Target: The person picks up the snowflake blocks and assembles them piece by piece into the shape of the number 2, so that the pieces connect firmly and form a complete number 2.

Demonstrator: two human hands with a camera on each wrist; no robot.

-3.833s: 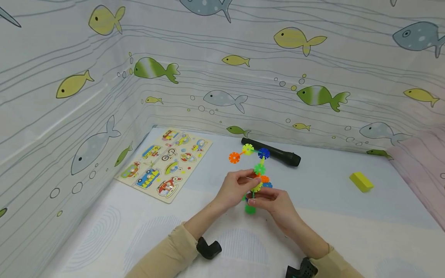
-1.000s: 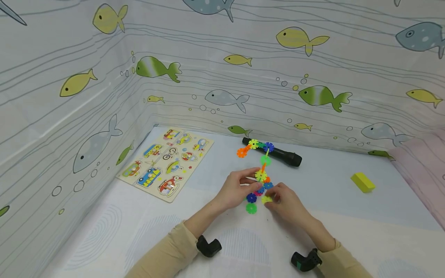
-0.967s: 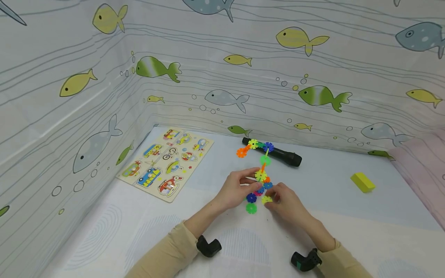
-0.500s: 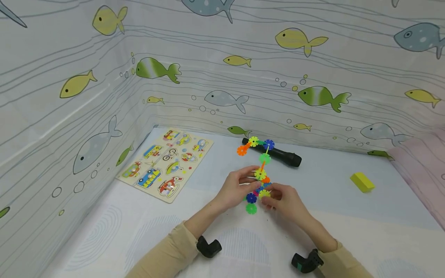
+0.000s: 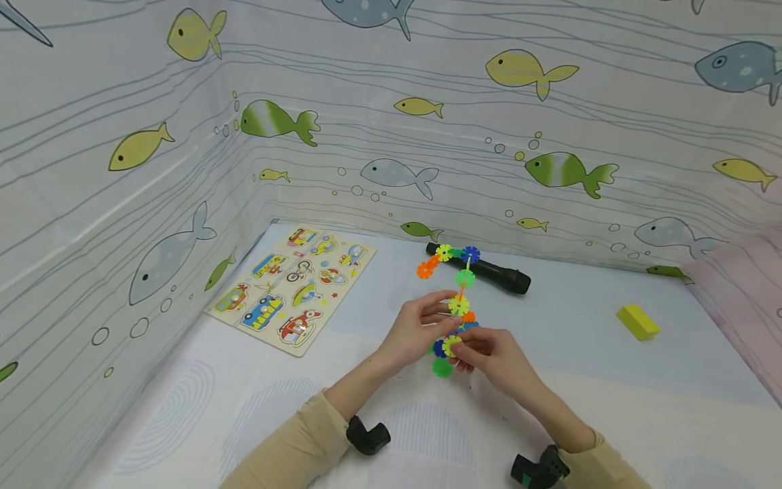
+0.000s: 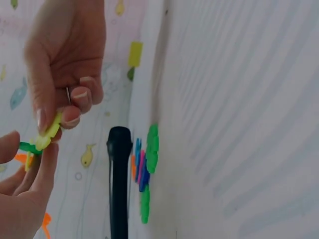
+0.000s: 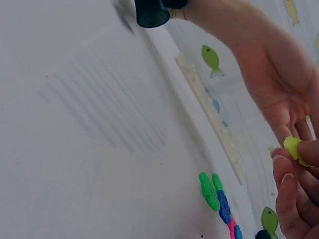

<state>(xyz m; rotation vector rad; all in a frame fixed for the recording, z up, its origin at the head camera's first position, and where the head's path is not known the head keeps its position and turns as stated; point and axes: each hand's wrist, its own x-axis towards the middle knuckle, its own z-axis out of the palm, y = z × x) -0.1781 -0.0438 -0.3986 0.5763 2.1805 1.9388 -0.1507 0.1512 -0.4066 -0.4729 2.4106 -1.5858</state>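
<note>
My left hand [image 5: 412, 333] pinches a chain of interlocking snowflake discs near its lower end. The chain [image 5: 466, 278] runs upward through green, blue and yellow discs to an orange one. A yellow snowflake disc [image 5: 451, 346] is pinched between thumb and fingers of my right hand [image 5: 504, 356], just below the left fingertips. In the left wrist view, this yellow disc [image 6: 49, 132] is right at the edge of a green disc [image 6: 31, 148] on the chain. The right wrist view shows the yellow disc [image 7: 291, 144] partly covered by fingers.
Loose discs lie on the table under the hands, among them a green disc [image 5: 442, 367] and an orange disc [image 5: 468, 317]. Behind the chain lies a black microphone [image 5: 504, 275]. A picture puzzle board [image 5: 324, 309] is at left, a yellow block [image 5: 637, 322] at right.
My right hand, low beside the loose discs a second ago with the yellow disc, has brought it left to the chain's lower end. The left hand keeps its hold, almost still.
</note>
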